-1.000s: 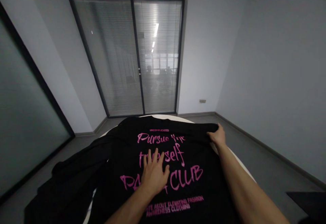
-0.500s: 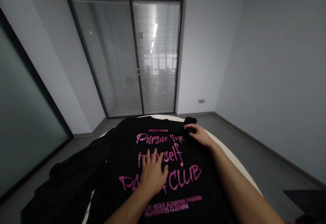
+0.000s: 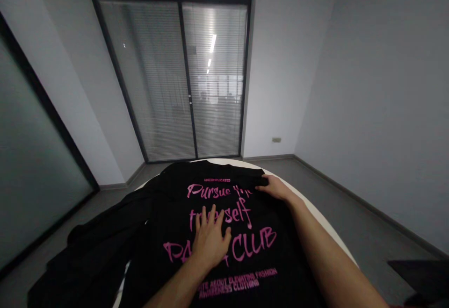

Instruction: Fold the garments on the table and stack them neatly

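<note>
A black shirt (image 3: 164,233) with pink lettering lies spread, back up, on a round white table (image 3: 315,214). My left hand (image 3: 210,240) rests flat on the middle of the print, fingers stretched out. My right hand (image 3: 275,187) lies on the shirt's far right edge near the shoulder, palm down, fingers pressed on the folded-in cloth. The right sleeve is folded over onto the body. The left sleeve (image 3: 87,238) hangs out over the table's left side.
A glass door with blinds (image 3: 182,79) stands straight ahead. Grey walls close in on both sides, with grey floor (image 3: 368,224) around the table. A dark object (image 3: 421,275) sits at the lower right corner.
My right hand carried the right sleeve from the far right edge inward over the shirt and now presses it flat. My left hand stayed on the print.
</note>
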Action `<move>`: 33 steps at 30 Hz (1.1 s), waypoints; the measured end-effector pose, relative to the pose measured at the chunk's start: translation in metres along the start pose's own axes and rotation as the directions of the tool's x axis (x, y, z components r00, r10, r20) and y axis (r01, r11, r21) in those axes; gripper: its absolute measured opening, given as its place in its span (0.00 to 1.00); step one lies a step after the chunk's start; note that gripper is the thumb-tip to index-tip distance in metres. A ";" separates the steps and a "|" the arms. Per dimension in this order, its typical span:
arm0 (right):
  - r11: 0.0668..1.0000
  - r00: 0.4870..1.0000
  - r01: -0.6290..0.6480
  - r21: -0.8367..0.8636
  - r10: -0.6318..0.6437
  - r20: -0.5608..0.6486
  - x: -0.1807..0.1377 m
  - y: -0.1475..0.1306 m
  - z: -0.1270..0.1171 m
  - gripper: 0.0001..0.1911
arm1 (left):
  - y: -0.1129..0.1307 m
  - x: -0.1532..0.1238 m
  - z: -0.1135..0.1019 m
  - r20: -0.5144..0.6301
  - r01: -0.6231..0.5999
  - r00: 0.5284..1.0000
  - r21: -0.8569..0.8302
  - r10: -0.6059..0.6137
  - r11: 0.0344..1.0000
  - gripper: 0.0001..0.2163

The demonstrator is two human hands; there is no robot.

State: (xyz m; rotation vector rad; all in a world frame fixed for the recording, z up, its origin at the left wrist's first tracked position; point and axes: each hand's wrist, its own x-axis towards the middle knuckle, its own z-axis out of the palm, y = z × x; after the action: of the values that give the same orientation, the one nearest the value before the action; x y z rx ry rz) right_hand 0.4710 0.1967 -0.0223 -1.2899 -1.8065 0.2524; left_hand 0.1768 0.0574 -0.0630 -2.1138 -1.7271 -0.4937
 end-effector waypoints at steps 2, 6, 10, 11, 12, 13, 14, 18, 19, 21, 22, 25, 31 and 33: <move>0.996 0.999 0.046 0.077 -0.048 0.026 -0.004 -0.009 -0.008 0.22 | 0.000 0.000 0.001 -0.007 -0.002 1.000 0.001 0.002 1.000 0.28; 0.976 0.880 0.064 0.210 -0.154 0.450 -0.016 -0.027 -0.015 0.22 | 0.000 0.000 0.001 -0.016 -0.008 1.000 0.005 0.008 1.000 0.28; 0.996 0.883 0.015 0.092 -0.056 0.466 -0.015 -0.032 -0.007 0.21 | -0.001 0.000 0.001 -0.027 -0.014 1.000 0.004 0.014 1.000 0.28; 1.000 0.933 -0.006 0.007 0.003 0.360 -0.011 -0.029 -0.004 0.19 | -0.001 0.000 0.001 -0.028 -0.015 1.000 0.003 0.015 1.000 0.28; 0.996 0.970 -0.046 -0.077 0.063 0.237 -0.008 -0.024 -0.001 0.16 | -0.001 0.000 0.001 -0.028 -0.015 1.000 0.001 0.015 1.000 0.28; 0.984 0.986 -0.103 -0.145 0.120 0.114 -0.004 -0.018 0.001 0.16 | -0.001 0.000 0.001 -0.026 -0.014 1.000 -0.002 0.014 1.000 0.28; 0.968 0.985 -0.166 -0.187 0.170 0.008 -0.001 -0.011 0.004 0.17 | -0.001 0.000 0.001 -0.023 -0.014 1.000 -0.003 0.014 1.000 0.28; 0.930 0.944 -0.311 -0.197 0.278 -0.179 0.004 0.020 0.015 0.28 | -0.001 0.000 0.001 -0.010 -0.008 1.000 -0.012 0.008 1.000 0.28; 0.934 0.945 -0.304 -0.189 0.271 -0.182 0.005 0.026 0.019 0.28 | -0.001 0.000 0.001 -0.008 -0.007 1.000 -0.015 0.007 1.000 0.28; 0.954 0.962 -0.248 -0.169 0.221 -0.162 0.006 0.036 0.026 0.27 | -0.001 -0.001 0.000 -0.003 -0.006 1.000 -0.023 0.006 1.000 0.28; 0.965 0.971 -0.211 -0.158 0.187 -0.150 0.007 0.039 0.029 0.26 | -0.001 -0.001 0.000 0.001 -0.005 1.000 -0.025 0.005 1.000 0.28; 0.984 0.987 -0.121 -0.131 0.105 -0.124 0.014 0.044 0.033 0.26 | 0.000 -0.001 -0.001 0.014 -0.003 1.000 -0.027 0.003 1.000 0.28; 0.981 0.987 -0.082 -0.175 0.055 -0.152 0.042 0.041 0.021 0.33 | 0.001 0.000 -0.004 0.011 0.009 1.000 -0.055 -0.008 0.998 0.28; 0.973 0.986 -0.095 -0.212 0.063 -0.153 0.055 0.039 0.018 0.37 | 0.000 0.001 -0.005 0.014 0.014 1.000 -0.074 -0.013 0.997 0.28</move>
State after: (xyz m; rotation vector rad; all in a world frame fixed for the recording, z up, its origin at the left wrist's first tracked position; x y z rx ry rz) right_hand 0.4789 0.2657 -0.0271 -1.4961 -1.6958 0.0013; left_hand 0.1771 0.0553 -0.0581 -2.1619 -1.7572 -0.5570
